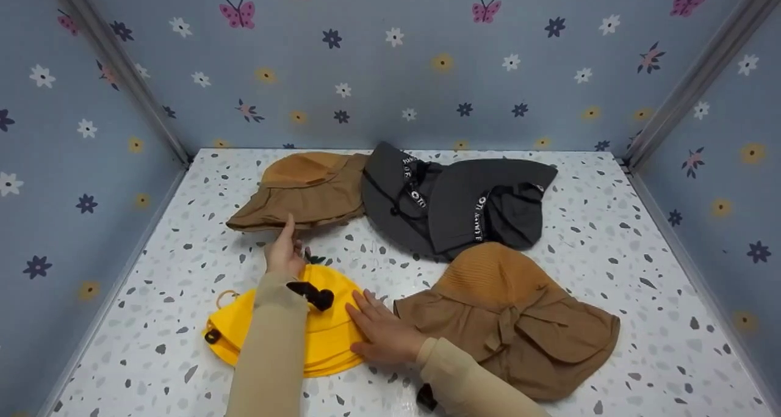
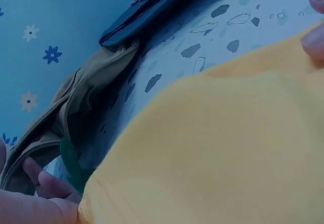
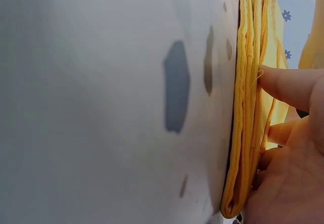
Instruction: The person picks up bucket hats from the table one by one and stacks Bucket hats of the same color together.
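A yellow hat [image 1: 332, 331] lies flattened at the near left of a speckled white table [image 1: 152, 307], between a person's two bare hands. The right hand [image 1: 387, 331] lies against its right side, fingers straight and spread, not gripping. The left hand [image 1: 284, 252] is at its far edge, beside a green leaf-shaped piece [image 1: 315, 259], one finger pointing away; whether it pinches the cloth, I cannot tell. Good handling here probably means light, even pressure from the spread fingers, the layered edges kept lined up, and both sides steadied together, since such soft cloth could easily bunch or slip. The yellow fabric looks smooth and finely woven, its stitched edges stacked in thick, rounded folds; a small black toggle [image 1: 212, 336] sits at the left. Beyond the left hand and to the right are two brown hats [image 1: 311, 203], with ribbed tan crowns and broad, floppy brims. Between them, farther back, two dark grey caps [image 1: 454, 203] overlap, their wide curved brims smooth, with white-lettered bands.
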### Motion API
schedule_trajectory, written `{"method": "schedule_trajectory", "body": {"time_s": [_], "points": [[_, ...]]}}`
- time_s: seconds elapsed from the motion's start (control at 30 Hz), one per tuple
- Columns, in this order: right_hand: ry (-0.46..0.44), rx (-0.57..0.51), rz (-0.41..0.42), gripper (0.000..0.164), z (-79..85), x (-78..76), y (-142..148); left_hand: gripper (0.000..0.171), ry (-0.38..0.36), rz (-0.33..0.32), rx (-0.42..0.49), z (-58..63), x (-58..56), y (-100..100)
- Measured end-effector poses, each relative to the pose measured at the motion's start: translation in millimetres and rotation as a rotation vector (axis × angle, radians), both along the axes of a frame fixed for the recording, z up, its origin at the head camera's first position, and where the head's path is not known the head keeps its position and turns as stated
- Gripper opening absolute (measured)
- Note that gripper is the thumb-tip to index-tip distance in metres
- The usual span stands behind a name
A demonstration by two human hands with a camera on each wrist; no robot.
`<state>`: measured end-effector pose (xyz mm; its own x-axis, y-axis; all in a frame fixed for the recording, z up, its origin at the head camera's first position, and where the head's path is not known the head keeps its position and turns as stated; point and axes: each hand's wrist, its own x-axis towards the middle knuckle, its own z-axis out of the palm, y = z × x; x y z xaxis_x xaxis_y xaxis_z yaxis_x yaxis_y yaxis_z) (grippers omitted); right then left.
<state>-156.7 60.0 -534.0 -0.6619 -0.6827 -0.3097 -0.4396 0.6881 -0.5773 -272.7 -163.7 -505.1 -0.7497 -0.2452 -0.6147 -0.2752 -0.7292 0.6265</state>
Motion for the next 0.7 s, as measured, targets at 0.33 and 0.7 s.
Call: {"method": "schedule_trajectory", "body": {"time_s": [0.33,0.7], "points": [[-0.010,0.011,-0.011,0.069,-0.7,0.6,-1.1,0.070,0.000,-0.047,-0.159,4.9,1.5,6.7],[-0.022,0.017,-0.034,0.070,1.9,0.5,-2.4,0.083,0.029,-0.257,-0.458,-3.0,0.3,11.3]]}}
